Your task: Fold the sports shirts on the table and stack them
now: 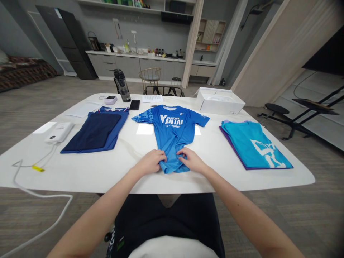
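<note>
A blue T-shirt (174, 129) with white "Marathon Yantai" lettering lies front up on the table, collar away from me and both sleeves spread. Its lower part is bunched inward and creased. At the left of the hem, my left hand (152, 161) has its fingers closed on the fabric. My right hand (192, 160) pinches the cloth on the right side near the hem. The fingertips of both hands are partly hidden by folds.
Folded dark blue clothes (94, 130) lie left, beside a white power bank (59, 132) with a cable. Turquoise and purple folded shirts (255, 145) lie right. Behind stand a bottle (122, 86), a phone (134, 105) and a white box (220, 101). The white table's edge (228, 186) is near me.
</note>
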